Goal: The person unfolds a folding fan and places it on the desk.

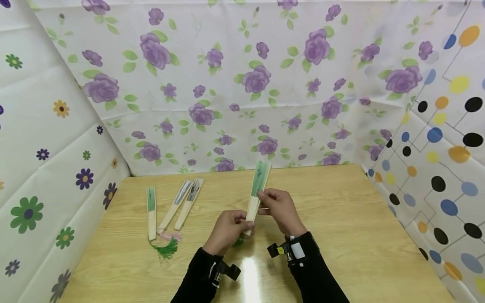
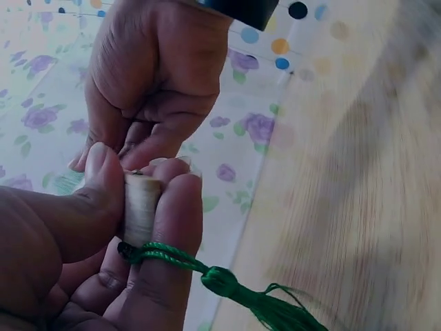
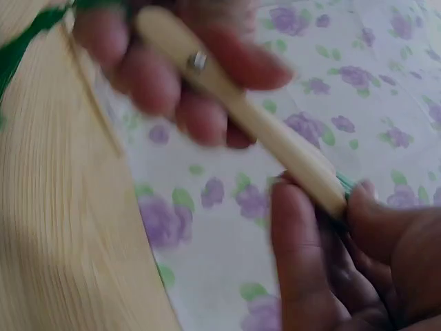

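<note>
Both hands hold one folding fan point(image 1: 259, 179), nearly closed, with pale wooden ribs and a green printed leaf, tilted up over the table. My left hand point(image 1: 228, 229) pinches its pivot end between thumb and fingers. Higher up, where ribs meet leaf, my right hand point(image 1: 280, 210) pinches the fan's side. From the pivot end hangs a green tassel point(image 2: 231, 286), plain in the left wrist view. A metal rivet point(image 3: 198, 61) shows near the rounded end of the fan in the right wrist view, which is blurred.
On the wooden table point(image 1: 360, 235) at left lie a closed green fan point(image 1: 151, 212) with a green tassel point(image 1: 166, 248) and two closed fans with dark-printed leaves point(image 1: 175, 206), point(image 1: 189, 204) beside a pink tassel point(image 1: 172, 236). Flower-patterned cloth point(image 1: 227, 84) stands behind the table.
</note>
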### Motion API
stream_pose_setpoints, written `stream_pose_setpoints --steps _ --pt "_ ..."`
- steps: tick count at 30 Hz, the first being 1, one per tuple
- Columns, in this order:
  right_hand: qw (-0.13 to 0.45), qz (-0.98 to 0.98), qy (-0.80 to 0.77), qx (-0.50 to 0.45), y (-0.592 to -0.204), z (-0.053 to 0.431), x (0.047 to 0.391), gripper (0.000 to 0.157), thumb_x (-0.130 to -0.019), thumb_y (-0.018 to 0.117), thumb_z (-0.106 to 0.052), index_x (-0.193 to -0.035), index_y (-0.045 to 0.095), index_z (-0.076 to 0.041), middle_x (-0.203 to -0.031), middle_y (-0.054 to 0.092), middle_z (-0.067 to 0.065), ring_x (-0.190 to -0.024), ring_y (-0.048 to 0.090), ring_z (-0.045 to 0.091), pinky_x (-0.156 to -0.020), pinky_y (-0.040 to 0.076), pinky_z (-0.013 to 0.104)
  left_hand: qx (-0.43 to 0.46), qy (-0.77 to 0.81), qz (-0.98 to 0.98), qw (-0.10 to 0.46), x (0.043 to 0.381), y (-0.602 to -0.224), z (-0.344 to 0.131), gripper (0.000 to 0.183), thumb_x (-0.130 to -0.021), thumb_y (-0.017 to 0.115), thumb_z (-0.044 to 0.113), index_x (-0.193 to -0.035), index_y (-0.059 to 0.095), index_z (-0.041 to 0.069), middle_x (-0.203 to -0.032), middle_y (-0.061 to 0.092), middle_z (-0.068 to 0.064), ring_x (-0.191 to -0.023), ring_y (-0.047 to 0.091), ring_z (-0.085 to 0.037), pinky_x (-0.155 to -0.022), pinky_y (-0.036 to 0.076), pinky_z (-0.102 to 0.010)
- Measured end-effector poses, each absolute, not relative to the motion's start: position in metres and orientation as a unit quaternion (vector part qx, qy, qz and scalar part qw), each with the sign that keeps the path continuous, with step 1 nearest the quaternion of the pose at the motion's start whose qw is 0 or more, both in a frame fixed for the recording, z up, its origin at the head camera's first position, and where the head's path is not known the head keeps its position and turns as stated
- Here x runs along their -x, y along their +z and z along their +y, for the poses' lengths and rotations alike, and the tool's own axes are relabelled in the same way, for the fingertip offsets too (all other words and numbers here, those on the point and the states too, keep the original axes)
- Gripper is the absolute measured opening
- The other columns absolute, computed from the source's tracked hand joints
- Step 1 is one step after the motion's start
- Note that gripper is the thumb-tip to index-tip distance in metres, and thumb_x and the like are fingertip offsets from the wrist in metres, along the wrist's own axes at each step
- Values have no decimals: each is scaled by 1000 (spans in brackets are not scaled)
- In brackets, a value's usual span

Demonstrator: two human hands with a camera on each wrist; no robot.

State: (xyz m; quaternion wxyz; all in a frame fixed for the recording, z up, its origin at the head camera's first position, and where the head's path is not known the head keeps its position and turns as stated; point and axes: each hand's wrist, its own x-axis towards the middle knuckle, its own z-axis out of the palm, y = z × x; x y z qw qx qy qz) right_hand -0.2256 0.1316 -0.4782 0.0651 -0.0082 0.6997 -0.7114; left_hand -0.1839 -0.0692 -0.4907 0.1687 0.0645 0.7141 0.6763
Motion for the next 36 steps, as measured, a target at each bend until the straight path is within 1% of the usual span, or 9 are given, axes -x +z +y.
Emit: stream_pose_setpoints --steps 5,10,14,18,22,24,27,33,36 --pt "51 652 -755 -50 -480 129 227 31 -118 64 -14 -131 77 11 -108 82 10 -94 84 15 -82 74 24 -59 698 695 165 187 -491 -67 26 -112 69 0 -132 73 -16 -89 79 -6 -84 78 -16 -84 74 -41" --pt "48 639 -765 -66 -480 127 225 29 -118 66 -15 -125 79 9 -102 82 7 -93 84 15 -81 74 25 -53 710 681 172 186 -493 -67 27 -113 66 0 -134 70 -17 -88 77 -4 -84 75 -14 -86 72 -39" --pt "50 641 -764 -58 -480 128 226 26 -117 67 -16 -115 80 7 -100 81 5 -94 85 17 -79 74 25 -51 718 668 188 187 -495 -67 27 -115 62 1 -136 68 -15 -92 75 -4 -87 72 -13 -87 68 -37" --pt "47 655 -752 -46 -477 129 225 24 -116 69 -16 -104 80 2 -102 78 7 -97 84 21 -78 75 27 -43 699 687 192 186 -496 -68 27 -116 64 7 -135 70 -11 -100 73 -3 -92 70 -15 -86 67 -35" --pt "49 666 -744 -30 -475 129 223 24 -116 70 -17 -103 80 0 -105 78 8 -99 83 22 -78 75 28 -28 673 717 180 185 -494 -69 25 -115 68 10 -131 75 -8 -101 72 -4 -92 68 -16 -82 65 -33" --pt "50 666 -744 -24 -474 129 223 24 -116 71 -18 -105 80 1 -105 77 7 -99 83 21 -79 75 28 -21 671 720 174 185 -494 -70 23 -114 69 10 -128 77 -7 -100 73 -5 -92 69 -17 -82 65 -32" --pt "47 664 -746 -21 -475 129 222 26 -116 71 -19 -102 79 1 -103 76 6 -98 83 20 -79 75 29 -15 674 719 170 185 -495 -70 22 -114 69 10 -126 79 -6 -101 74 -5 -93 71 -17 -83 65 -32" --pt "6 619 -784 -44 -480 125 217 29 -116 70 -16 -93 75 0 -101 73 5 -93 81 16 -80 75 28 4 707 691 150 185 -494 -71 22 -115 66 7 -129 78 -6 -105 76 -7 -94 76 -14 -87 70 -35" --pt "-11 604 -796 -43 -481 122 215 28 -116 71 -18 -94 75 -2 -98 73 3 -92 79 15 -80 75 28 13 721 679 138 184 -493 -71 23 -115 65 6 -131 77 -7 -109 78 -10 -92 78 -14 -90 72 -37"
